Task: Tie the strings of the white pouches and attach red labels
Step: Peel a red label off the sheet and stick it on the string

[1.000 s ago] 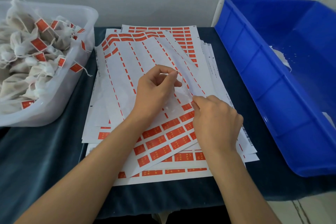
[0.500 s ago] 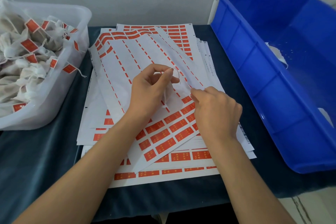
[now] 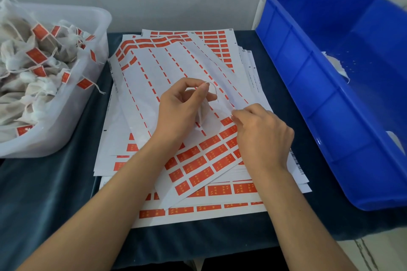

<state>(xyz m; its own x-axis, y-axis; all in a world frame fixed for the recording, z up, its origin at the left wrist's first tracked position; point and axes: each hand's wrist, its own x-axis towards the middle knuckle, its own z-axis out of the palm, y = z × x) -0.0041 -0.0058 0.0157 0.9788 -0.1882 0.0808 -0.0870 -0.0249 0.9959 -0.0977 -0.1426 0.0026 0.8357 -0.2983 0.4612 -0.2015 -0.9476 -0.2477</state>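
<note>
A stack of white sheets with red labels [image 3: 198,165] lies on the dark cloth in the middle. Above it, my left hand [image 3: 182,108] pinches a thin white string [image 3: 213,89] between thumb and fingers; the string loops up and trails toward the right. A small white pouch [image 3: 201,116] hangs below that hand, mostly hidden by it. My right hand [image 3: 262,136] has its fingers curled, the fingertips pinching at the sheet near the string's other end; what they hold is too small to tell.
A clear plastic tub [image 3: 72,108] at the left holds several tied pouches with red labels. A large blue bin [image 3: 308,86] at the right holds a few white pouches [image 3: 337,66]. Dark cloth [image 3: 44,193] covers the table. White pipes stand behind the bin.
My left hand has lifted the string a little higher, and the loop above its fingers is now plainer. My right hand stays almost where it was on the sheet.
</note>
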